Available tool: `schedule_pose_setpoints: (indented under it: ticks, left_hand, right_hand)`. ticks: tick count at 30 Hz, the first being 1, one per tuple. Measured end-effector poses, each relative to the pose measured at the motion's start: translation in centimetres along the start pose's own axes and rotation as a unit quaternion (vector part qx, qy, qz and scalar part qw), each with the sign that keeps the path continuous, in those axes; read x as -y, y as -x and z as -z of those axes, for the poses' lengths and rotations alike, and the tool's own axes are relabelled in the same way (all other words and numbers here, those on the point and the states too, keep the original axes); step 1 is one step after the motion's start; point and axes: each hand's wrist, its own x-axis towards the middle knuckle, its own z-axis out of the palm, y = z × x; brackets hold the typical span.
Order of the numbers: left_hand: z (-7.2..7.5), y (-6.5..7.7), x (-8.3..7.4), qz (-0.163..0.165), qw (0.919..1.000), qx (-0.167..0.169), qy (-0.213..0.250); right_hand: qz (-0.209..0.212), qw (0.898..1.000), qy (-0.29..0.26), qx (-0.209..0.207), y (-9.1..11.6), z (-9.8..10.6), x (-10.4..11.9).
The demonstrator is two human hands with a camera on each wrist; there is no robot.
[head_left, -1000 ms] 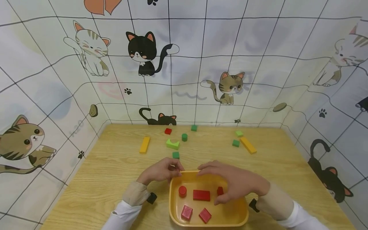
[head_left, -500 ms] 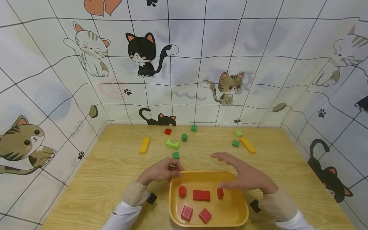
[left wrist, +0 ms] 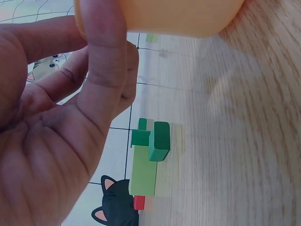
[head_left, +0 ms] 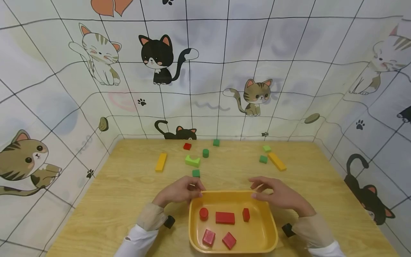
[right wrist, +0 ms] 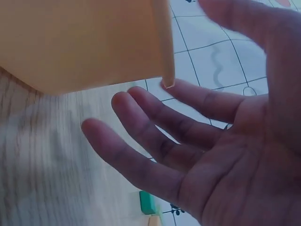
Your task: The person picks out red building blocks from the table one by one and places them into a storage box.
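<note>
In the head view a yellow plastic bin [head_left: 237,248] stands at the front of the table. Inside lie several red blocks: a cylinder [head_left: 203,214], a long block [head_left: 225,218], a narrow block [head_left: 245,215] and two cubes [head_left: 208,237]. My left hand [head_left: 179,191] pinches the bin's rim at its far left corner; the left wrist view shows fingers against the bin's wall [left wrist: 174,19]. My right hand [head_left: 279,194] is at the far right corner, thumb over the rim. In the right wrist view its fingers [right wrist: 141,127] are loosely spread beside the bin [right wrist: 94,47].
Beyond the bin lie green blocks [head_left: 196,173], a light green arch block [head_left: 192,161], a small red block [head_left: 187,146] and yellow planks [head_left: 161,162] on the wooden table [head_left: 128,192]. A cat-print sheet [head_left: 208,71] encloses the table's back and sides.
My right hand has moved from over the bin, past the narrow red block, to the far right corner of the rim. My left hand has stayed at the left corner.
</note>
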Motion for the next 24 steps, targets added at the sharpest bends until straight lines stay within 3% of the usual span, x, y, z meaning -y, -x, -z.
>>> schedule_pose_setpoints:
  ticks: [4, 13, 24]
  left_hand:
    - [0.1, -0.1, -0.1, -0.005, 1.0000, 0.000, -0.007]
    - [0.0, 0.0, -0.3, -0.003, 1.0000, 0.000, -0.006]
    - [0.0, -0.1, 0.0, -0.004, 1.0000, 0.002, 0.001]
  right_hand:
    - [-0.025, 1.000, -0.006, -0.001, 0.1, 0.2, -0.1]
    - [-0.083, 0.991, -0.108, 0.018, 0.8, 0.7, -0.7]
    - [-0.073, 0.992, -0.104, 0.010, 1.2, 0.5, 0.1]
